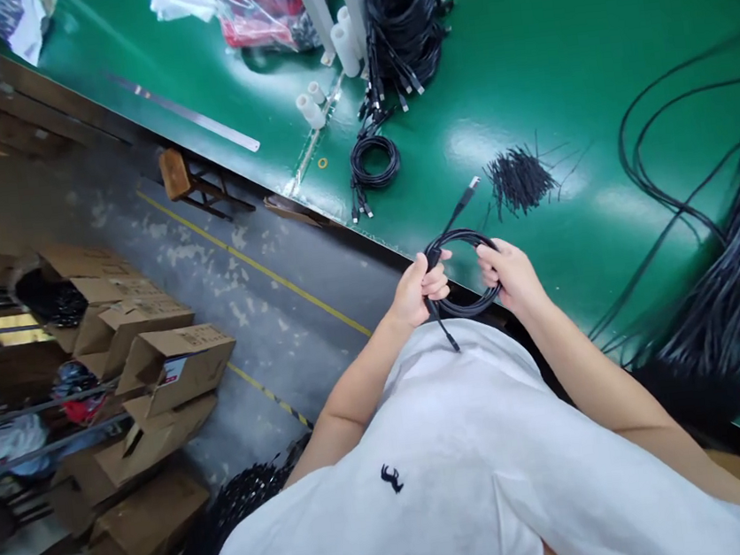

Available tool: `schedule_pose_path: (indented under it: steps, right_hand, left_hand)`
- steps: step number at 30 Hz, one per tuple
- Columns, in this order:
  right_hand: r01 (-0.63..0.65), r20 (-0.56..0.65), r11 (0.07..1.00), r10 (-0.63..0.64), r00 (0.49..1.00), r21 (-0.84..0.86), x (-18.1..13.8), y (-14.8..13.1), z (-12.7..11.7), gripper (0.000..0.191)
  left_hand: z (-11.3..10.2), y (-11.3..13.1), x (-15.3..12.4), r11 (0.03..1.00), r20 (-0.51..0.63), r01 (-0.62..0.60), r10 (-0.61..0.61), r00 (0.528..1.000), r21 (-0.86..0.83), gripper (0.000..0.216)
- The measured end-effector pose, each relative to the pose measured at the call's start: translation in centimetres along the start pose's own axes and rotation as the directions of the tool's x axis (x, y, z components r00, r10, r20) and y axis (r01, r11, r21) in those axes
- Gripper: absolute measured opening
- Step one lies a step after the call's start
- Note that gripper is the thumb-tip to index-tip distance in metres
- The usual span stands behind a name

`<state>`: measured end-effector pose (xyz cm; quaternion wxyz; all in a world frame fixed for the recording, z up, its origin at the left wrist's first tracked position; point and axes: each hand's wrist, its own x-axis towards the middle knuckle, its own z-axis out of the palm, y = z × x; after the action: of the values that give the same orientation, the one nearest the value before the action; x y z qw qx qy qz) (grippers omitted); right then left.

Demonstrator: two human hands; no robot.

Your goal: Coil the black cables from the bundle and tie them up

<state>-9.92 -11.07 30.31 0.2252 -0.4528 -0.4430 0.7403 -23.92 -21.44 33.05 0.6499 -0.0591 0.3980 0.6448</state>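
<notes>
A black USB cable (469, 308), wound into a loose ring, is held between both hands at the table's edge. My left hand (419, 290) is closed around the ring's left side, with one plug end sticking out above and the other hanging below. On the opposite side my right hand (509, 275) pinches the coil, fingers curled round it. Just beyond the hands on the green table (556, 33) is a pile of short black ties (520, 180). A finished-looking small cable coil (375, 162) lies to the left of the pile.
A large stack of coiled cables (404, 20) stands farther back, beside white plastic rolls (345, 47). A metal ruler (198, 119) lies along the left edge. Long loose cables (723, 273) spread over the right side. Cardboard boxes (166, 363) and a wooden stool (176, 173) are on the floor.
</notes>
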Motion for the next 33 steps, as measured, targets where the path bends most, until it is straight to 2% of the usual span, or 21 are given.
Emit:
schedule_pose_path:
  steps: [2, 5, 9, 11, 13, 17, 21, 24, 30, 32, 33]
  right_hand:
    - [0.024, -0.083, 0.983, -0.009, 0.997, 0.180, 0.2, -0.3, 0.9, 0.038]
    - [0.068, -0.173, 0.951, -0.015, 0.985, 0.303, 0.2, -0.3, 2.1, 0.038]
    - [-0.053, -0.161, 0.906, 0.132, 0.978, 0.420, 0.4, 0.3, 3.0, 0.031]
    - [-0.111, -0.129, 0.879, 0.191, 0.973, 0.463, 0.7, 0.4, 3.0, 0.029]
    - [-0.187, -0.063, 0.861, 0.245, 0.968, 0.473, 1.1, 0.3, 2.5, 0.029]
    - [-0.301, 0.067, 0.862, 0.301, 0.951, 0.409, 1.6, -0.2, 0.9, 0.027]
    - [-0.209, 0.125, 0.927, 0.178, 0.976, 0.311, 1.2, -1.1, -0.4, 0.030]
    - [-0.148, 0.123, 0.954, 0.119, 0.985, 0.262, 1.1, -1.6, -0.9, 0.035]
    - [-0.170, 0.095, 0.967, 0.154, 0.983, 0.189, 2.6, 0.1, -1.6, 0.049]
    - [-0.098, 0.051, 0.994, 0.096, 0.994, 0.053, 3.6, 0.4, -1.8, 0.056]
    - [-0.008, 0.014, 0.997, 0.009, 1.000, -0.075, 4.2, 0.2, -1.9, 0.059]
  left_hand:
    - [0.4, -1.0, 0.5, 0.993, -0.091, -0.113, 0.114, 0.989, 0.023, 0.028]
    - [1.2, -2.2, 1.6, 0.979, -0.225, -0.204, 0.204, 0.953, 0.021, 0.030]
    - [2.5, -1.9, 3.3, 0.966, -0.354, -0.254, 0.223, 0.908, -0.042, 0.036]
    - [3.0, -1.4, 3.7, 0.960, -0.352, -0.260, 0.210, 0.912, -0.100, 0.037]
    - [3.3, -0.9, 3.7, 0.964, -0.317, -0.216, 0.158, 0.935, -0.155, 0.037]
    - [3.4, -0.3, 3.6, 0.975, -0.294, -0.115, 0.056, 0.954, -0.188, 0.041]
    - [3.4, 0.3, 4.3, 0.978, -0.312, -0.082, 0.018, 0.950, -0.194, 0.042]
    - [3.7, 0.7, 4.9, 0.978, -0.301, -0.063, 0.001, 0.954, -0.197, 0.040]
    - [3.4, 1.6, 6.1, 0.981, -0.208, 0.000, -0.042, 0.977, -0.194, 0.044]
    - [2.9, 2.0, 6.6, 0.983, -0.184, 0.025, -0.058, 0.981, -0.180, 0.045]
    - [2.5, 2.3, 6.8, 0.985, -0.180, 0.044, -0.074, 0.981, -0.165, 0.045]
